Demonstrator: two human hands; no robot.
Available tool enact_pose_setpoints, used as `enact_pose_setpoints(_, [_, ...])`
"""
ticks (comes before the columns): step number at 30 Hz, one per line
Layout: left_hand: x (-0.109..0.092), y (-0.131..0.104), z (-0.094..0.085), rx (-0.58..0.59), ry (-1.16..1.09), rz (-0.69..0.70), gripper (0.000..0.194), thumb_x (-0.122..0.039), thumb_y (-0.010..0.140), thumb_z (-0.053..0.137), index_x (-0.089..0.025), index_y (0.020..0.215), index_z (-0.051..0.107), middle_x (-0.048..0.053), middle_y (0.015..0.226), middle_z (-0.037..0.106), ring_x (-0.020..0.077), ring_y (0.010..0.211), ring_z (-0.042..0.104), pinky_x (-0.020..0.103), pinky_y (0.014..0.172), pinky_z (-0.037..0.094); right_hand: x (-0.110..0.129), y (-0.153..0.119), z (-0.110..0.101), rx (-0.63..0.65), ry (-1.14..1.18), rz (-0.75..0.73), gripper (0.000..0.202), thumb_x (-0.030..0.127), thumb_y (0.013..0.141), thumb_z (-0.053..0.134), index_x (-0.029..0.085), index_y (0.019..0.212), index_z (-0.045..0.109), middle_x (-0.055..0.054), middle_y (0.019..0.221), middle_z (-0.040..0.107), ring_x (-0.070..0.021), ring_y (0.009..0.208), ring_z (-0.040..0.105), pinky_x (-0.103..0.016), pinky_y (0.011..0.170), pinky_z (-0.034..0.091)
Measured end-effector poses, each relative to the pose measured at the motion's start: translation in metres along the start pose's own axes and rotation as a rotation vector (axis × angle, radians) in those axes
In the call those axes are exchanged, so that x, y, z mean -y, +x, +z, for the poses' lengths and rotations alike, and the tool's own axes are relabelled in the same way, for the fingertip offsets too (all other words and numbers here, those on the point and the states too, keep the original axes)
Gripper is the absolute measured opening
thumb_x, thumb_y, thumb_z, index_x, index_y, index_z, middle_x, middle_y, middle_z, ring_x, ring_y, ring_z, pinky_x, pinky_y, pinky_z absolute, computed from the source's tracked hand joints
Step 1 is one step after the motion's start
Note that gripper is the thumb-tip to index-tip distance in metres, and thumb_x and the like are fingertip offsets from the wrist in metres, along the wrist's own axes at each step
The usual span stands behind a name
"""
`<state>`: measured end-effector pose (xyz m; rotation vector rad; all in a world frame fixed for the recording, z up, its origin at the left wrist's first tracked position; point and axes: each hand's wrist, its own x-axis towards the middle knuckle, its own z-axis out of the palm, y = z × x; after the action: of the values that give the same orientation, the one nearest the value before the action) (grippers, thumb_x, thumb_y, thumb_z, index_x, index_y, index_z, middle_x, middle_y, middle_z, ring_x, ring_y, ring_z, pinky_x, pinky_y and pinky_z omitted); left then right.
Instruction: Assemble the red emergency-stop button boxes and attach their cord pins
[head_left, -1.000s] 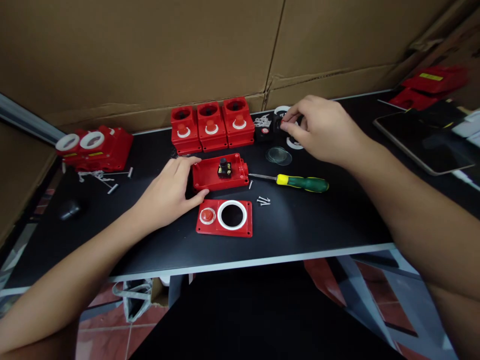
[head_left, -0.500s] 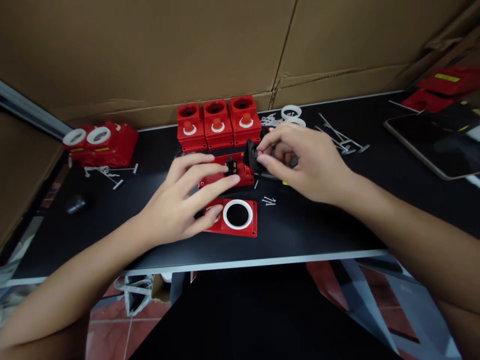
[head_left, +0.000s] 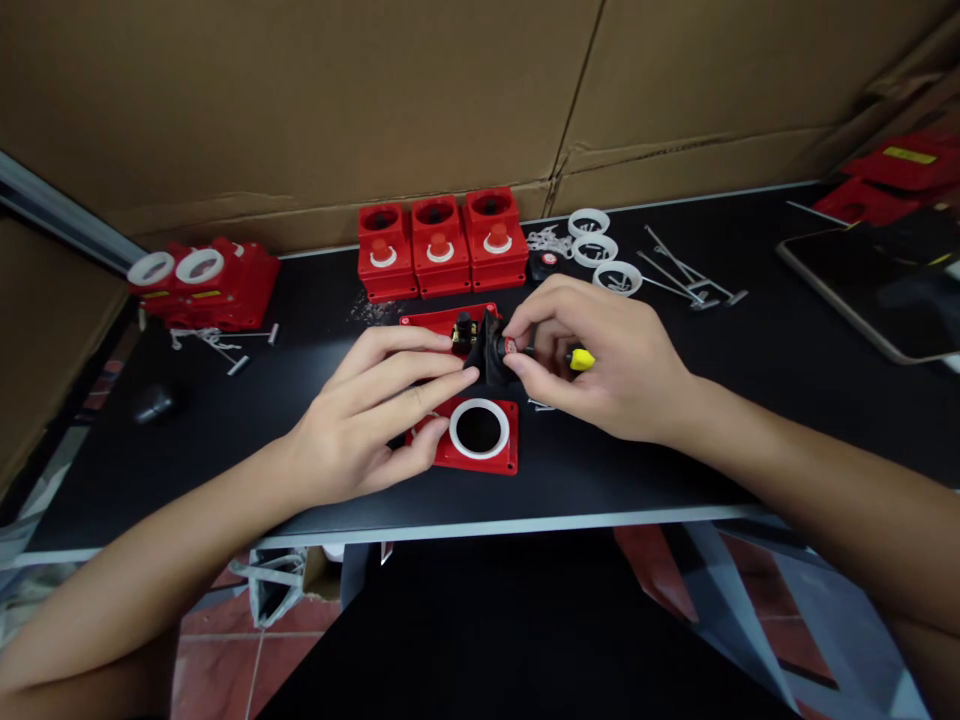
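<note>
While the right hand (head_left: pixel 611 357) is pinching the black part (head_left: pixel 493 352), the red box (head_left: pixel 429 320) is lying just leftward (long axis running left-right), nearer the left hand (head_left: pixel 369 420), whose grip isn't showing clearly.

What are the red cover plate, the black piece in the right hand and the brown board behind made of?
Red cover plate: probably moulded plastic, semi-gloss, from its even colour and soft sheen.
Black piece: plastic or rubber; its dark surface leaves that open.
Brown board: likely matte cardboard, going by its creases.
</note>
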<state>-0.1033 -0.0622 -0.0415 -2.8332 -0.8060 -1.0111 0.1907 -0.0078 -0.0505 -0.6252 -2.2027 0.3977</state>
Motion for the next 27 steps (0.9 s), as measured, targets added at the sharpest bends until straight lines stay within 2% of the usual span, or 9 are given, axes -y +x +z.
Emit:
enact_pose_setpoints(4, [-0.003, 0.002, 0.002, -0.044, -0.014, -0.007, 0.054, -0.016, 0.108, 0.082, -0.03, 0.158, 0.071, 0.009, 0.13, 0.088, 0.0306, 0.122, 0.084, 0.048, 0.101, 0.073, 0.002, -0.002, 0.004, -0.018, 0.029, 0.013, 0.007, 0.021, 0.103, 0.073, 0.016, 0.107, 0.07, 0.0, 0.098, 0.072, 0.0027, 0.062, 0.059, -0.011, 0.06, 0.051])
enact_pose_setpoints(9, [-0.006, -0.002, 0.009, -0.017, -0.043, -0.083, 0.041, -0.017, 0.11, 0.08, -0.021, 0.151, 0.074, 0.012, 0.129, 0.087, 0.0261, 0.118, 0.085, 0.041, 0.109, 0.072, -0.003, -0.004, 0.012, -0.057, 0.02, -0.027, 0.007, 0.019, 0.103, 0.072, 0.016, 0.109, 0.069, 0.0, 0.097, 0.07, 0.003, 0.064, 0.059, -0.01, 0.061, 0.05])
enact_pose_setpoints(11, [-0.006, -0.004, 0.01, -0.025, -0.061, -0.068, 0.044, -0.013, 0.111, 0.077, -0.023, 0.154, 0.073, 0.013, 0.132, 0.087, 0.0255, 0.119, 0.086, 0.04, 0.107, 0.072, -0.004, -0.004, 0.014, -0.059, 0.032, -0.07, 0.009, 0.021, 0.104, 0.073, 0.017, 0.11, 0.068, 0.001, 0.098, 0.07, 0.0028, 0.064, 0.058, -0.011, 0.06, 0.05])
enact_pose_setpoints(14, [-0.007, -0.006, 0.009, -0.048, -0.082, -0.012, 0.059, -0.005, 0.11, 0.074, -0.025, 0.165, 0.068, 0.014, 0.133, 0.087, 0.0258, 0.118, 0.085, 0.04, 0.104, 0.074, -0.003, -0.006, 0.016, -0.059, 0.073, -0.133, 0.03, 0.037, 0.102, 0.083, 0.018, 0.117, 0.066, 0.001, 0.096, 0.071, 0.0005, 0.067, 0.06, -0.013, 0.06, 0.051])
enact_pose_setpoints(17, [-0.009, -0.006, 0.006, -0.033, -0.082, 0.018, 0.069, -0.004, 0.109, 0.075, -0.025, 0.173, 0.062, 0.016, 0.132, 0.086, 0.0274, 0.119, 0.085, 0.042, 0.105, 0.074, 0.002, -0.009, 0.016, -0.053, 0.017, -0.119, 0.042, 0.048, 0.101, 0.086, 0.017, 0.119, 0.064, -0.001, 0.103, 0.074, 0.0002, 0.066, 0.061, -0.015, 0.053, 0.044])
enact_pose_setpoints(20, [-0.011, -0.006, 0.004, -0.034, -0.084, 0.015, 0.073, -0.005, 0.107, 0.078, -0.026, 0.175, 0.061, 0.014, 0.131, 0.087, 0.0278, 0.117, 0.086, 0.043, 0.104, 0.075, 0.007, -0.011, 0.017, -0.039, -0.039, -0.101, 0.029, 0.04, 0.108, 0.076, 0.017, 0.114, 0.061, -0.003, 0.118, 0.075, 0.0024, 0.064, 0.06, -0.016, 0.049, 0.039])
enact_pose_setpoints(24, [-0.01, -0.007, 0.004, -0.041, -0.072, 0.037, 0.067, -0.005, 0.106, 0.081, -0.022, 0.169, 0.066, 0.014, 0.129, 0.087, 0.0273, 0.115, 0.086, 0.042, 0.104, 0.076, 0.009, -0.011, 0.019, -0.027, -0.058, -0.139, 0.01, 0.025, 0.11, 0.067, 0.018, 0.111, 0.059, -0.005, 0.125, 0.074, 0.0021, 0.069, 0.06, -0.014, 0.056, 0.048])
enact_pose_setpoints(27, [-0.011, -0.007, 0.001, -0.041, -0.047, 0.016, 0.055, -0.01, 0.108, 0.082, -0.024, 0.16, 0.073, 0.011, 0.126, 0.088, 0.0261, 0.111, 0.088, 0.041, 0.1, 0.077, 0.008, -0.009, 0.019, -0.041, -0.076, -0.141, 0.007, 0.02, 0.11, 0.065, 0.019, 0.115, 0.06, -0.005, 0.128, 0.074, 0.0006, 0.075, 0.063, -0.014, 0.061, 0.052])
